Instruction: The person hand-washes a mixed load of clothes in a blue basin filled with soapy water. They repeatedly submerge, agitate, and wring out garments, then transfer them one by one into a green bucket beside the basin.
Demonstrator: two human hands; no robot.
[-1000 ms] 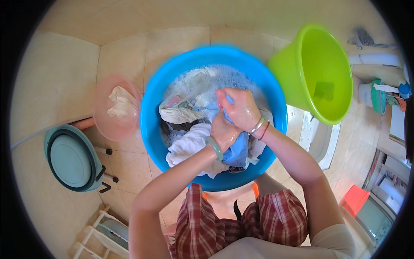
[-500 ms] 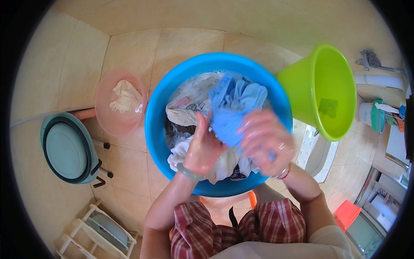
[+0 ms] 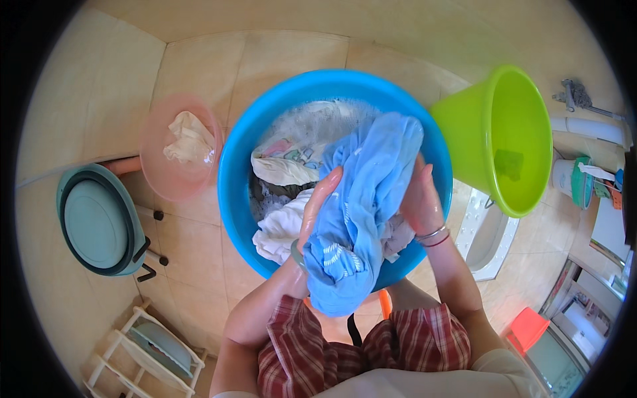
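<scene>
A wet light-blue garment [image 3: 375,179] with small white marks lies bunched lengthwise above the blue basin [image 3: 233,219], its near end hanging over the basin's near rim. My left hand [image 3: 317,205] supports it from the left, thumb along the cloth and the other fingers partly hidden by it. Against its right side rests my right hand [image 3: 423,202], fingers reaching up and partly behind the fabric. Below, the basin holds sudsy water, a white printed cloth [image 3: 285,166] at the far left and a white cloth [image 3: 282,232] beside my left wrist.
A green bucket [image 3: 458,126] leans at the right, near a white floor fixture [image 3: 488,239]. At the left are a pink translucent basin [image 3: 159,182] with a cream cloth [image 3: 189,138] and a grey-green collapsible basin [image 3: 96,222]. A rack [image 3: 133,345] stands at the lower left.
The blue garment has gone from a compact bunch to a long loose bundle reaching toward me. My right hand has moved up and outward to its right side; my left stays on the left.
</scene>
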